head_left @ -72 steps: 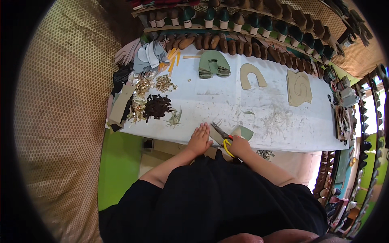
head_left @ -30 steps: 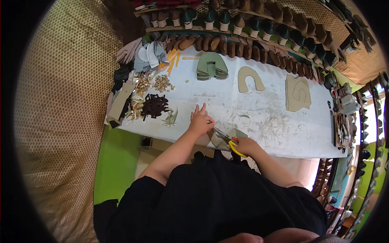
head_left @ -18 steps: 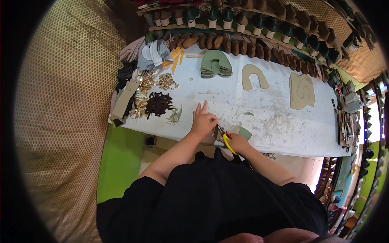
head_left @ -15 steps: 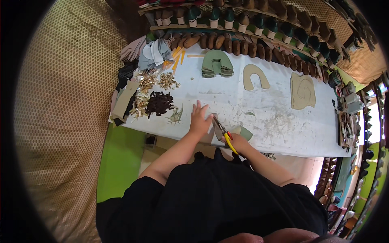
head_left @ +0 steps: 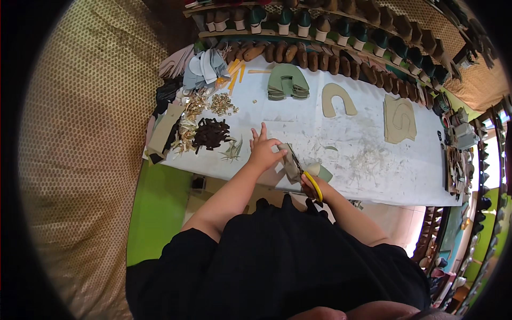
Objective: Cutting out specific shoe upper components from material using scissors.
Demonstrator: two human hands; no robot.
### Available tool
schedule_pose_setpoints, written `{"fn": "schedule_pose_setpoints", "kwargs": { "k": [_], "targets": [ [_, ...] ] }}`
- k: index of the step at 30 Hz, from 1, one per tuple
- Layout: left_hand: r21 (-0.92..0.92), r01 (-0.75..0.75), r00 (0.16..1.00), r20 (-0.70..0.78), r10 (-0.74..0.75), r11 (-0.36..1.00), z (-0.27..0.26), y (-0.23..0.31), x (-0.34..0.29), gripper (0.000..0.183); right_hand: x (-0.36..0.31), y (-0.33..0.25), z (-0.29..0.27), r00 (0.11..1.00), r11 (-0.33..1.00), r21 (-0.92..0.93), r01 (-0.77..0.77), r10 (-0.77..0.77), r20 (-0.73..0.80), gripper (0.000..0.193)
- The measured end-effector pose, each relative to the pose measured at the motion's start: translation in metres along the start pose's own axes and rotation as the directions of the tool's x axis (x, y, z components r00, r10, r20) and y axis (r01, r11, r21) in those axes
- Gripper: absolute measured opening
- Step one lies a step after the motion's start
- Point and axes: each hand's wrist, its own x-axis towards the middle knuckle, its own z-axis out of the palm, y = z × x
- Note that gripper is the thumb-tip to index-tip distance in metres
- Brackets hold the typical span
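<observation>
My left hand (head_left: 263, 153) pinches the edge of a small grey-green piece of material (head_left: 288, 162) between thumb and forefinger, its other fingers spread. My right hand (head_left: 314, 186) grips scissors (head_left: 313, 185) with yellow handles. Their dark blades lie along the held piece, slanting up toward the left hand; whether they are parted is hard to see. Just beyond the right hand, a green piece (head_left: 324, 173) and a small cream piece (head_left: 313, 168) lie on the white-covered table (head_left: 368, 181). Thin green offcuts (head_left: 232, 150) rest left of my left hand.
Dark brown strips (head_left: 212, 134) and small gold pieces (head_left: 222, 104) are heaped at the left. Stacked green U-shaped pieces (head_left: 288, 80), a beige U-shaped pattern (head_left: 338, 100) and a beige sheet (head_left: 400, 120) lie farther back. Shoe lasts (head_left: 313, 61) line the back edge, with shelved shoes (head_left: 304, 22) above.
My left hand has shifted slightly, its fingers more spread. The scissors have turned a little, and the held piece shows more of its face. My right hand has moved slightly right.
</observation>
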Motion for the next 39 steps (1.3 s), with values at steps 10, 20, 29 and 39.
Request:
{"fn": "schedule_pose_setpoints", "kwargs": {
  "k": [10,20,29,39],
  "targets": [
    [-0.471,0.091,0.995,0.086,-0.057,0.878,0.006,-0.002,0.001,0.027,-0.006,0.004,-0.002,1.0,0.992,0.124,0.016,-0.019,0.021,0.044],
    [-0.407,0.101,0.995,0.059,-0.084,0.908,0.007,0.012,-0.007,0.038,-0.005,0.006,0.003,0.999,0.992,0.114,0.053,-0.053,-0.004,0.044],
    [-0.41,0.166,0.982,-0.016,-0.189,0.897,0.009,0.023,-0.018,0.037,-0.001,0.005,0.003,0.996,0.988,0.137,0.074,-0.078,0.029,0.048],
    [-0.32,0.147,0.982,-0.068,-0.177,0.936,0.001,0.034,-0.021,0.034,-0.001,0.004,-0.001,0.99,0.989,0.044,0.14,-0.14,0.003,0.049]
  ]
}}
